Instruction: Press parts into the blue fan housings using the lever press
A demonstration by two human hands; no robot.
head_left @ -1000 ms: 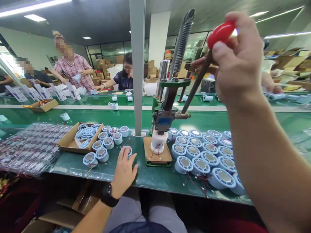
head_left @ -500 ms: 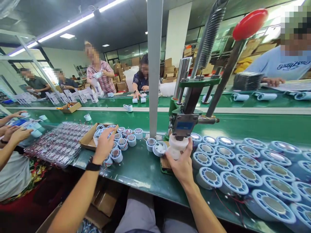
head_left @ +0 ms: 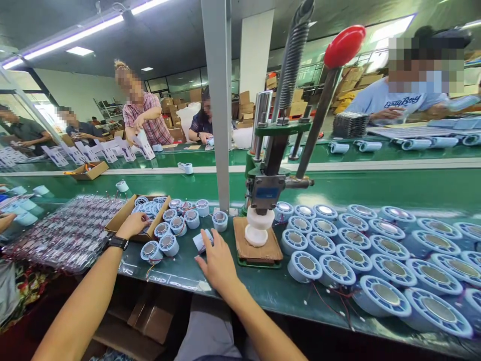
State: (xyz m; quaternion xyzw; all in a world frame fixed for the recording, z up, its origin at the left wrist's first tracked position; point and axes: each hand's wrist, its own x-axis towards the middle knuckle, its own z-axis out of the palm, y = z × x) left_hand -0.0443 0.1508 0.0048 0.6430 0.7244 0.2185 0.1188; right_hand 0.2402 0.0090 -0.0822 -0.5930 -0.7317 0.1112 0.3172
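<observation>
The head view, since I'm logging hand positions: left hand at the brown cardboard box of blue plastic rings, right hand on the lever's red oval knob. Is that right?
Not quite: the head view shows the right hand at a blue cylindrical plastic housing on the green bench, not the red oval knob; the left hand is at the box.

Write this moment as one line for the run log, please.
Left hand: at blue rings in box | Right hand: fingers on tilted blue part | Press: untouched, red knob up

Left hand (head_left: 132, 225) palm-down; right hand (head_left: 220, 260) loosely curved.
</observation>
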